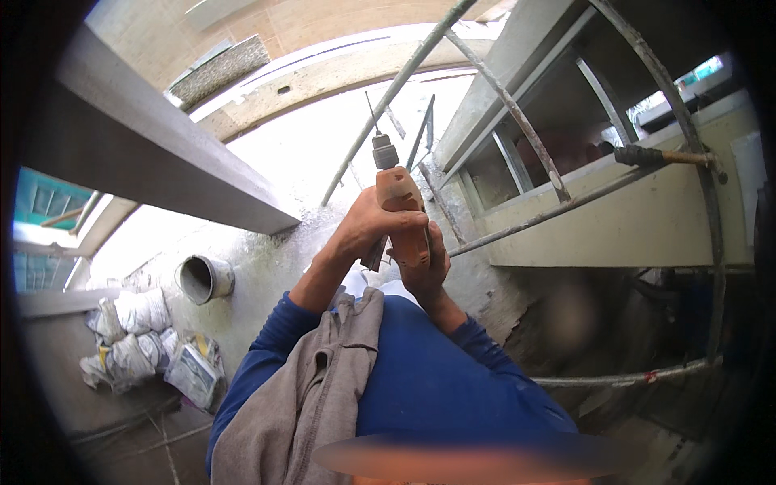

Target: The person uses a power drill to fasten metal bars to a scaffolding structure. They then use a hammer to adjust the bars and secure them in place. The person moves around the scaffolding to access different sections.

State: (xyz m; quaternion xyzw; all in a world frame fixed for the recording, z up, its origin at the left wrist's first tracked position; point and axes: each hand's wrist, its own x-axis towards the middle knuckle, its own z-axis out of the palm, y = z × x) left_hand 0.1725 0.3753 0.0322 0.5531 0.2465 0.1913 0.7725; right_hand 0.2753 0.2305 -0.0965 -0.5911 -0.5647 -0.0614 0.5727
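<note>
I hold an orange power drill [398,192] upright in front of my chest. Its dark chuck [384,151] carries a long thin drill bit [371,111] that points away from me. My left hand [365,223] wraps the drill's left side, with the thumb laid across the body. Around the rear of the drill on the right is my right hand [428,272], closed on it; some of its fingers are hidden behind the body. A grey-brown cloth [327,380] hangs over my left side on a blue top.
A metal pipe scaffold frame [501,93] stands ahead and right, with a wooden-handled, dark-ended tool [663,156] across it. A grey concrete column [174,145] rises at left. Beneath it are a bucket [196,280] lying on the floor and several white sacks [133,335].
</note>
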